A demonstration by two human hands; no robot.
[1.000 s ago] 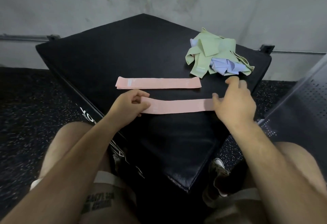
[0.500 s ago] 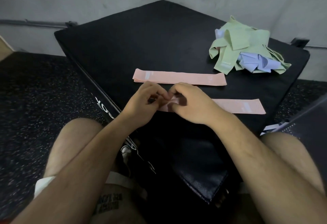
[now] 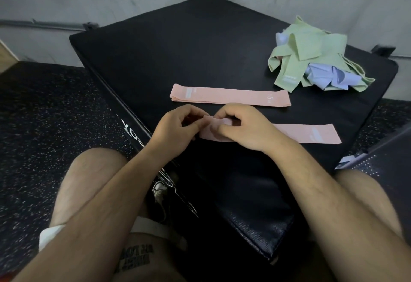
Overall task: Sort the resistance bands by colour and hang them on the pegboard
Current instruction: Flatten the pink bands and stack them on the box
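- Stage: colour sorting is underway and looks less than half done. Nothing is hung yet, as far as can be seen.
- Pink: two bands lie out on the table [image 3: 189, 43], roughly parallel but apart. The far band [image 3: 231, 96] lies flat, just past the hands at 12 o'clock.
- The near band [image 3: 311, 133] runs off toward 3 o'clock with its left end in both hands.
- Left grip [image 3: 178, 126]: fingers curled, pinching that band's end.
- Right grip [image 3: 242, 128]: closed on the same end, thumb and fingers pinching the fabric just beside the left.
- Left to do: the pile [image 3: 289, 59] at 2 o'clock, well apart from the pink, is unsorted, with green [image 3: 311, 43] and lilac [image 3: 329, 78] tangled together.
- Count: two pink. There are at least two green and at least one lilac, but the folds hide the true numbers.
- Pegboard: a dark perforated panel [image 3: 382, 161] shows at 4 o'clock. I cannot tell whether it is the board.
- Judgement: separating green from lilac comes next, then all the hanging.
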